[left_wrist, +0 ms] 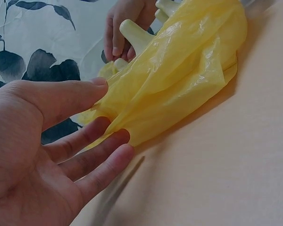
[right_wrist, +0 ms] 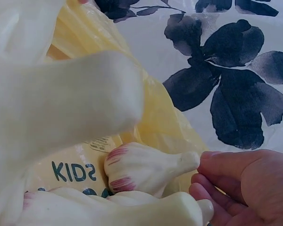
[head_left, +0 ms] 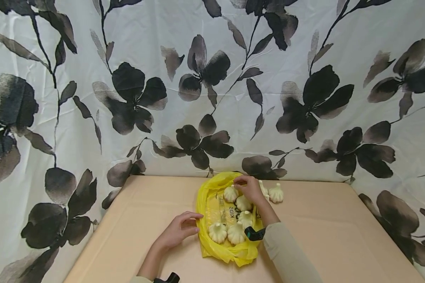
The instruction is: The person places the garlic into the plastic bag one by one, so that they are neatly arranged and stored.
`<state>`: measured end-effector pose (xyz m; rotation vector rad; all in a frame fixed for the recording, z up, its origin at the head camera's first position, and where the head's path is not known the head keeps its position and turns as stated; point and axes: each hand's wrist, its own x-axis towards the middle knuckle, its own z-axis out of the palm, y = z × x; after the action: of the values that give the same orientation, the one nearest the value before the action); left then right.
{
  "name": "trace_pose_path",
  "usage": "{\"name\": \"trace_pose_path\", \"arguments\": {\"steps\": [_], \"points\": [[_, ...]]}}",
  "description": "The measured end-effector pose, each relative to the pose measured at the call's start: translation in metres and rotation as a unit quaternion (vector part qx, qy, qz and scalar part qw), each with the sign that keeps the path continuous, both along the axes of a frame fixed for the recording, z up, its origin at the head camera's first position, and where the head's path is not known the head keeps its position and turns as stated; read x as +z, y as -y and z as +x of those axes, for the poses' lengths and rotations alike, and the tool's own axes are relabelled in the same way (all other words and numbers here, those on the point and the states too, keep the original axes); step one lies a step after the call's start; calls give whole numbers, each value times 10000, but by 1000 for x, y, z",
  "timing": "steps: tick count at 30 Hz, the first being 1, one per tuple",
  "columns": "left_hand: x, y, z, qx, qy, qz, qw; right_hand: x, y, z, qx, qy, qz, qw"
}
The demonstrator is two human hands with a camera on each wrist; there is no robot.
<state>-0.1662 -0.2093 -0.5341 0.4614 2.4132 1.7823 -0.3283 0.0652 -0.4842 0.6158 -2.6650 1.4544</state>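
Observation:
A yellow plastic bag (head_left: 203,245) lies spread open on the table, with several whole garlic bulbs (head_left: 217,232) in it. At the bag's far side my right hand (head_left: 249,188) pinches the stem tip of a garlic bulb (right_wrist: 141,167) between thumb and fingers; that bulb rests on the bag's printed surface. My left hand (head_left: 180,228) is at the bag's left edge. Its fingers, fairly straight and spread, touch the yellow plastic (left_wrist: 179,94) in the left wrist view. Large blurred bulbs (right_wrist: 66,103) fill the near left of the right wrist view.
Outside the bag, to its right, more garlic bulbs (head_left: 276,193) stand on the peach-coloured table (head_left: 326,232), partly behind my right arm. A white cloth (head_left: 248,133) with dark flowers hangs behind the table's far edge. Black wrist devices (head_left: 255,234) are worn on both arms.

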Motion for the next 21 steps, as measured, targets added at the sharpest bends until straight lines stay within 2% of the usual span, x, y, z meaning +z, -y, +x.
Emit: {"name": "trace_pose_path", "arguments": {"steps": [13, 21], "points": [[-3, -8, -7, 47, -66, -23, 10000, 10, -18, 4, -15, -146, -159, 9998], [-6, -11, -10, 122, -112, 20, 9999, 15, -33, 1, 11, -456, -296, 9985]]}}
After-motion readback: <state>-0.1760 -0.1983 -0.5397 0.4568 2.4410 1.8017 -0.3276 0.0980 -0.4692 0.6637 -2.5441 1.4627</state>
